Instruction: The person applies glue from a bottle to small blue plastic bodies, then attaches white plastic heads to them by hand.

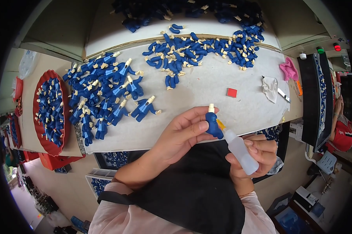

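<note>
We're likely mid-gluing one blue figure body [212, 124], held over the table's [199, 93] near edge; no arms visible on it. Left hand [182, 132] pinches it, thumb against fingers; right hand [258, 154] wraps its fingers around the squeeze bottle [241, 152], tip at the body's right side, contact unclear. Judged done: armed bodies [105, 91] piled left. Remaining: this one, plus loose arms [189, 53] heaped far. Long axis runs near-far, neck far, lower end near, slightly right.
</note>
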`<action>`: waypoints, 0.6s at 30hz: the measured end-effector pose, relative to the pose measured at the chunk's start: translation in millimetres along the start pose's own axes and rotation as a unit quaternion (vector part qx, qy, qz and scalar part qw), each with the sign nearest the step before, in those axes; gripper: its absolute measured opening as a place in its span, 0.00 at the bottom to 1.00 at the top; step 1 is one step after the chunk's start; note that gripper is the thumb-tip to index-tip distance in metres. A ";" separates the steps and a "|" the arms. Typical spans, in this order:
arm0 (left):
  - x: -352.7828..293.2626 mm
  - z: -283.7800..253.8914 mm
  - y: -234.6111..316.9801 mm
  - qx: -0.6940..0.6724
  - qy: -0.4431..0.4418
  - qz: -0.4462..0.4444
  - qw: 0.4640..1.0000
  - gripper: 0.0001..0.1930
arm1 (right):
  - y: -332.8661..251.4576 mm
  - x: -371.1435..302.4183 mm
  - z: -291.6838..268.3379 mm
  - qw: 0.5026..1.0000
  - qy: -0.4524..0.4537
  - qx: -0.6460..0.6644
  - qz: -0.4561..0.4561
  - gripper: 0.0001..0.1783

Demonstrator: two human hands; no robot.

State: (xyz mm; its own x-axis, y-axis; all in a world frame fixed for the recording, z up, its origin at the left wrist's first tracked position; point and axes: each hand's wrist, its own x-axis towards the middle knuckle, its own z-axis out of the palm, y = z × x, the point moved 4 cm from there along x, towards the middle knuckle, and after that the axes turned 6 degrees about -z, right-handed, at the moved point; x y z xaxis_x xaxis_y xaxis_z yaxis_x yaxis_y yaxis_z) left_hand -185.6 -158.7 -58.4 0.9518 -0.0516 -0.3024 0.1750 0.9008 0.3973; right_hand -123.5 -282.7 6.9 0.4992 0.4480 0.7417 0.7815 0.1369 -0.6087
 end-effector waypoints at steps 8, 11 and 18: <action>0.0 0.0 0.4 0.017 0.014 0.007 1.000 0.17 | 1.1 -1.5 0.4 1.000 0.000 -0.001 0.001 0.24; -0.2 1.1 1.3 0.004 0.005 0.007 1.000 0.18 | 1.5 -2.4 0.2 1.000 0.006 0.000 0.003 0.24; -0.5 1.3 1.7 0.001 0.012 0.016 1.000 0.17 | 1.8 -2.1 0.8 1.000 0.006 -0.002 0.000 0.24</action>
State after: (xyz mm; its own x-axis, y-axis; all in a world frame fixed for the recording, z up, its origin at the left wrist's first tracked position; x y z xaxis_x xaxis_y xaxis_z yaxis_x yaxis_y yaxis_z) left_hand -185.5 -157.8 -56.5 0.9504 -0.0119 -0.3109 0.1451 0.9009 0.4091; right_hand -123.5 -282.7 4.0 0.5041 0.4367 0.7451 0.7829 0.1333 -0.6077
